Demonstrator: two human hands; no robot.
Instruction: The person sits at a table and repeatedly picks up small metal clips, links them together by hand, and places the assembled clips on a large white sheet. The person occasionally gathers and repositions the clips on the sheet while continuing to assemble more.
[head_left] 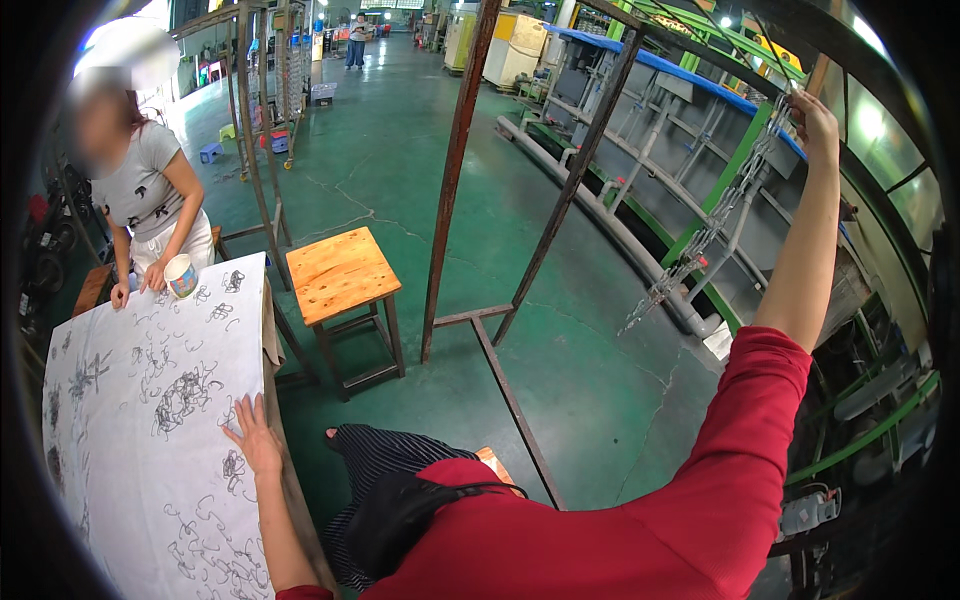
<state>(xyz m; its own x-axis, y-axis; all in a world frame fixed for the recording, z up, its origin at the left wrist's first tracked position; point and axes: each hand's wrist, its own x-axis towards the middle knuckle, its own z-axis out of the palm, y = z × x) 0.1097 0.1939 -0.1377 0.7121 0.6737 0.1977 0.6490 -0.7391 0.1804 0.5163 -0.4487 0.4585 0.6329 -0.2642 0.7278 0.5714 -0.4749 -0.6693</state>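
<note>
Silvery metal chain (715, 225) hangs slack from approx 1 o'clock, twisted links glinting, trailing down-left toward the green floor (420, 190). R hand (815, 120) raised high, fingers pinched shut round the chain's top end. L hand (252, 437) at 8 o'clock lies flat, fingers spread, on the white sheet w/ black squiggles (140, 420); wooden stool (340, 275) just beside the table at 10 o'clock.
</note>
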